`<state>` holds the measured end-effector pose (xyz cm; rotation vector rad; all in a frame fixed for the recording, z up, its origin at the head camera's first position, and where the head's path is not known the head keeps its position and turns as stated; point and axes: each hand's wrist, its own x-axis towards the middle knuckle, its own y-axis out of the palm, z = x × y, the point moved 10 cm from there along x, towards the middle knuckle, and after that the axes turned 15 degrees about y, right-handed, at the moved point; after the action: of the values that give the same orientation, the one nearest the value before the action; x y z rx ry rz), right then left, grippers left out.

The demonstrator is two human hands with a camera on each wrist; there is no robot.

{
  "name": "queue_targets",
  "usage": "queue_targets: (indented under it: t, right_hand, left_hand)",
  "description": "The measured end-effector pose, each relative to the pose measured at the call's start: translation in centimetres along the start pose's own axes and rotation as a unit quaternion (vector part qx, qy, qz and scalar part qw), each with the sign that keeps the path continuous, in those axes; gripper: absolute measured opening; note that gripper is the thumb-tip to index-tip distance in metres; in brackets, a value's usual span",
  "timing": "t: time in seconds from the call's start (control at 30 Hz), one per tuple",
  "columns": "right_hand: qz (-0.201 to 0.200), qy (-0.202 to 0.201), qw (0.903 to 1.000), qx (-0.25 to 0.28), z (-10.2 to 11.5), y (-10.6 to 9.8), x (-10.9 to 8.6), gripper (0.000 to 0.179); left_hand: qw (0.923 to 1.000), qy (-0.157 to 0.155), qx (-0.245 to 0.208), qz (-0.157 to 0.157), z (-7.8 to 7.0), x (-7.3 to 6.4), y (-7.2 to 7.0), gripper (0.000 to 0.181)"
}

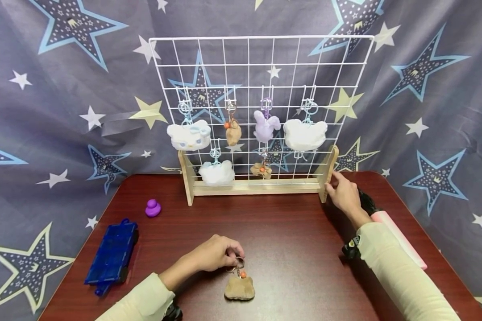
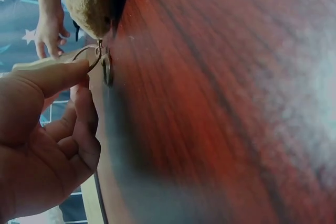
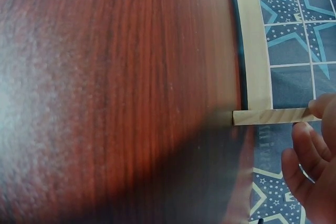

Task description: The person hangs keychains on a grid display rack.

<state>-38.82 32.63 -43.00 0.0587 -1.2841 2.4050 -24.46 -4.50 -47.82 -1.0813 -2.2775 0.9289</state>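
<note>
Low over the front of the table, my left hand pinches the metal ring of a brown plush keychain with an orange bead. The plush hangs by or lies on the tabletop; I cannot tell which. My right hand grips the right wooden foot of a white wire grid rack, thumb on one side and fingers on the other. On the rack's hooks hang several plush keychains, among them a white one with a blue bow, a purple one and a large white one.
A blue toy cart stands at the table's left, with a small purple duck behind it. Beside my right forearm lies a pink cylinder with a black end. A star-patterned cloth hangs behind the table.
</note>
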Motion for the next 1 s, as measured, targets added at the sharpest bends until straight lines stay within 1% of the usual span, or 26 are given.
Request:
queue_targets:
  t: [0.1,0.3,0.53,0.77,1.0]
  right_hand:
    - [0.0,0.002,1.0,-0.001,-0.1,0.1,0.0,0.042]
    - [0.003,0.005,1.0,-0.001,-0.1,0.2,0.1,0.042]
    - [0.004,0.005,1.0,-0.002,-0.1,0.1,0.0,0.044]
    - [0.002,-0.003,1.0,0.004,0.1,0.0,-0.1,0.043]
    - [0.002,-0.008,0.9999,0.008,0.1,0.0,-0.1,0.041]
  left_hand:
    - [0.9999,0.007,-0.003,-0.011,-0.2,0.1,-0.3,0.017]
    - [0.9993,0.027,0.007,-0.024,-0.5,0.6,-0.6,0.017]
    - [0.9985,0.034,0.02,-0.038,-1.1,1.1,-1.2,0.017]
    - [0.996,0.058,0.029,-0.061,-2.2,2.3,-2.3,0.018]
    - [0.994,0.075,0.02,-0.077,-3.0,3.7,-3.3,0.02]
